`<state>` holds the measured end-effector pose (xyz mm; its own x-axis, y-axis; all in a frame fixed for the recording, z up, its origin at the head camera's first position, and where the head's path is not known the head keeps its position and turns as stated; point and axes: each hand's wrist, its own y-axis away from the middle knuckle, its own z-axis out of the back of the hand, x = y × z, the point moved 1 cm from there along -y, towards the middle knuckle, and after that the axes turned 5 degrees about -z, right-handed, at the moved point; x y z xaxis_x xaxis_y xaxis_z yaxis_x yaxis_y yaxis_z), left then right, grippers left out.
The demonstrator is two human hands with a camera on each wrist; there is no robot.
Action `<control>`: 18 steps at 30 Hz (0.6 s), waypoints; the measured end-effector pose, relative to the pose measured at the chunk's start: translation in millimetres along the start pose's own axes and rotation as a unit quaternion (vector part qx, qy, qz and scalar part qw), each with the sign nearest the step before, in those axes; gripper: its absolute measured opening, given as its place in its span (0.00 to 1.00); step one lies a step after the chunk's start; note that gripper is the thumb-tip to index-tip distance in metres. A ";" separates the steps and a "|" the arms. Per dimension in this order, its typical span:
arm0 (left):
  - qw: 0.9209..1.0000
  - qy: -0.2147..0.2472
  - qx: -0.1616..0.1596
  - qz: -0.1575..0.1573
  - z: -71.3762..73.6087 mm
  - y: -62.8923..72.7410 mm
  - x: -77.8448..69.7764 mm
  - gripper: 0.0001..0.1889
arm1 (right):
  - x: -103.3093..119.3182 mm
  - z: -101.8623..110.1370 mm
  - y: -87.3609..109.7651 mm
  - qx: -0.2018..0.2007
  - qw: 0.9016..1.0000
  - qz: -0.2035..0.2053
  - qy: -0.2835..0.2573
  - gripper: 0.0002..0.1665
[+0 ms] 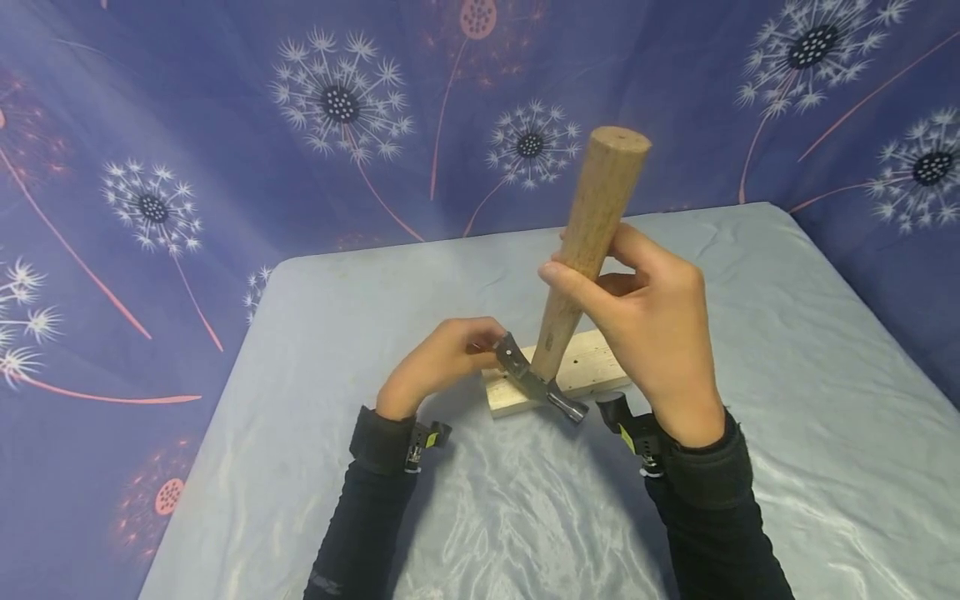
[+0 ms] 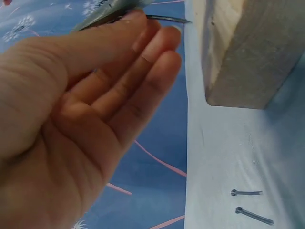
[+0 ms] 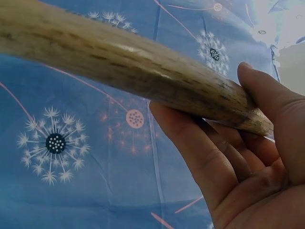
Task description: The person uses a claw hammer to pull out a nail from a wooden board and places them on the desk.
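Note:
My right hand (image 1: 663,333) grips the wooden handle of a hammer (image 1: 603,196) between thumb and fingers, its butt end pointing up. In the right wrist view the handle (image 3: 138,67) crosses above the curled fingers. The dark metal hammer head (image 1: 534,385) hangs low, overlapping the left end of a pale wooden board (image 1: 596,358). My left hand (image 1: 442,362) is beside that head. In the left wrist view, its thumb and index finger pinch a dark nail (image 2: 167,18), pointed toward the board; the nail's other end is hidden.
Two loose nails, one (image 2: 247,192) above the other (image 2: 255,216) in the left wrist view, lie on the pale satin tablecloth (image 1: 330,333). Blue dandelion-print fabric (image 1: 427,100) hangs behind the table. Small cameras (image 1: 633,433) are strapped to both wrists.

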<state>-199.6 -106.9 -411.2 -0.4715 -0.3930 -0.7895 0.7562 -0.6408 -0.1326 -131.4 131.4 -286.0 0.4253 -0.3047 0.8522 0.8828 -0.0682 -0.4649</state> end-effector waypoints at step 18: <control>0.997 -0.029 -0.017 -0.072 -12.3 -8.6 -5.3 0.11 | -3.2 17.3 -2.8 -0.058 0.998 0.005 -0.019 0.20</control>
<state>-198.0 -91.2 -413.2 -0.6008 -0.3361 -0.7253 0.6934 -0.6706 -0.2636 -131.8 149.0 -283.2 0.4437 -0.2698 0.8546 0.8503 -0.1744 -0.4966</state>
